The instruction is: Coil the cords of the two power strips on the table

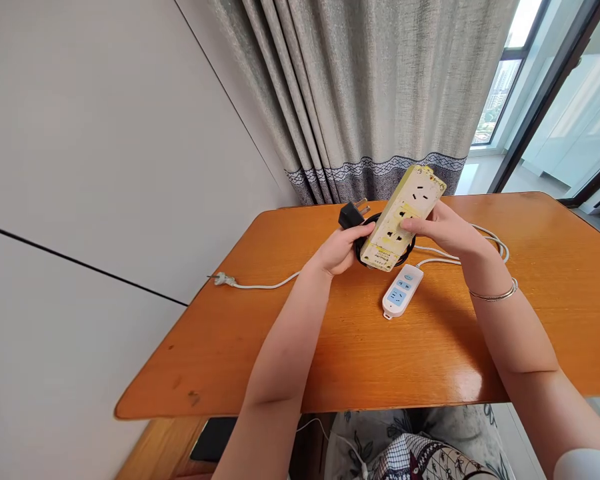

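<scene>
A worn, yellowed power strip (405, 217) is held tilted above the table, its sockets facing me. My right hand (443, 230) is closed around its right side, the thumb lying across the front. At the strip's lower left, my left hand (341, 250) is closed on the coiled black cord (359, 253), thumb against the strip's edge; its other fingers are mostly hidden. Above that hand sticks out a black plug (353, 215) with metal prongs. Below the strip, a smaller white power strip (403, 291) with blue socket faces lies on the table.
The wooden table (355, 360) has rounded corners. A white cord (500, 243) loops behind my right wrist, and a white plug (224, 279) lies near the left edge. A grey curtain (380, 87) hangs behind; a pale panelled wall (105, 133) stands left.
</scene>
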A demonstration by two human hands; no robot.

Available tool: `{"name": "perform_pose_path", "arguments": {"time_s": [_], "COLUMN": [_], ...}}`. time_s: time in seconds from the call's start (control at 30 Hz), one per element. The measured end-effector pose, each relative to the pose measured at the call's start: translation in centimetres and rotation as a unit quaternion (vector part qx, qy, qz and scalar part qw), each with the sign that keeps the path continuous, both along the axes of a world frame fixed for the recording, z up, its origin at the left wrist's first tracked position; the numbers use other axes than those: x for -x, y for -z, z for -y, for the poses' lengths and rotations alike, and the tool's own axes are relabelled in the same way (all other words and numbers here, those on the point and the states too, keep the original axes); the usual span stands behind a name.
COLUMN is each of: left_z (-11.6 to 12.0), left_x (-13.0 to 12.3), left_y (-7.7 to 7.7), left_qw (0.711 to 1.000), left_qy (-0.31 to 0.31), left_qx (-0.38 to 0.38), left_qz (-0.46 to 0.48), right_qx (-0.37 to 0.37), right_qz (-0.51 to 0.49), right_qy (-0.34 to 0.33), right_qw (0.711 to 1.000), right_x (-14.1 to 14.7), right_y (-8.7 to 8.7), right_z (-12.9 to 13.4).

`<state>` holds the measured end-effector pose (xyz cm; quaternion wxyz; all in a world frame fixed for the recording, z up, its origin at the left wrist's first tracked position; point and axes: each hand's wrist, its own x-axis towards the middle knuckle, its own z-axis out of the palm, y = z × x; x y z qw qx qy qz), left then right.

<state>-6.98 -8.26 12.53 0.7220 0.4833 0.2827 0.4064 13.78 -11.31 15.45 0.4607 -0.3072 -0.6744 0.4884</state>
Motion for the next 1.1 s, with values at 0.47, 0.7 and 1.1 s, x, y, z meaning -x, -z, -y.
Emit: {"name": "perform_pose_path", "arguments": {"time_s": [0.47,0.7,1.1], "left_z": [-1.1,-2.6,-4.1], "left_x": [-0.3,-0.8,-3.7], "left_y": [1.3,2.3,11.6], "left_qw": [0.998,0.994,0.914], "left_qy": [-0.037,-0.1,-0.122], "left_qx": [0.023,0.009,-0.181], "left_qz": [-0.036,-0.032,-0.343], "right_qx": [0.152,0.185,0.069], "right_qz": [-0.11,-0.154,-0.282], "right_qy": [0.028,0.13,0.603], "right_qw": [0.982,0.962,0.743], "right_x": [0.6,-1.2,-17.0], "right_y": [2.0,3.9,9.9], "right_z": [-2.3,-4.9,-10.8]}}
